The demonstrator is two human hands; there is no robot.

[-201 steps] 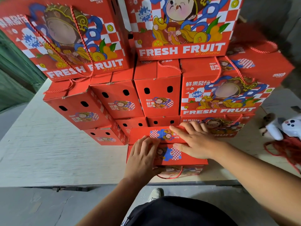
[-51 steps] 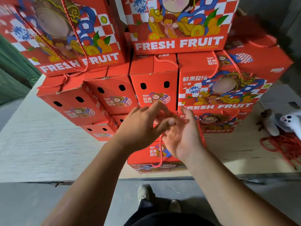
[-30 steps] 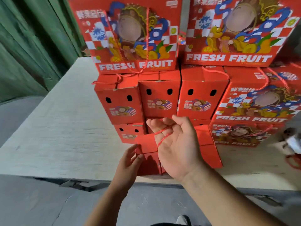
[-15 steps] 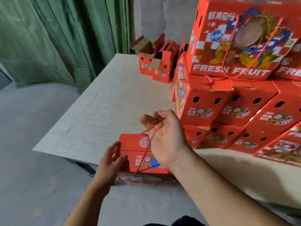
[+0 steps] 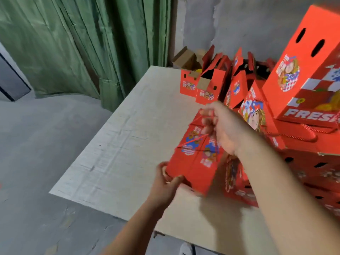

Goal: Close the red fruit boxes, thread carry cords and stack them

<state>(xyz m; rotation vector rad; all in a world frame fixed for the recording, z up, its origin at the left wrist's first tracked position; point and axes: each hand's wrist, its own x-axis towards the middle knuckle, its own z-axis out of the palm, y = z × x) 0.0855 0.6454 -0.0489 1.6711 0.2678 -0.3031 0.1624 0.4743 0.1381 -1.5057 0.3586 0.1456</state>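
A closed red fruit box (image 5: 195,162) hangs tilted above the table, its top facing me. My right hand (image 5: 222,127) grips its red carry cord (image 5: 191,141) at the far end of the box. My left hand (image 5: 165,184) grips the box's near lower corner. To the right stands a stack of closed red fruit boxes (image 5: 309,111) with cords on them. The frame is blurred by motion.
A pale board table (image 5: 119,144) spreads to the left. Several open red boxes (image 5: 204,85) stand at its far edge by the grey wall. Green curtains (image 5: 73,43) hang at the left. Grey floor lies below the table edge.
The box has been lifted off the table's near edge by its cord and carried up and right. My left hand moved from its side to its near corner. The view swung left.
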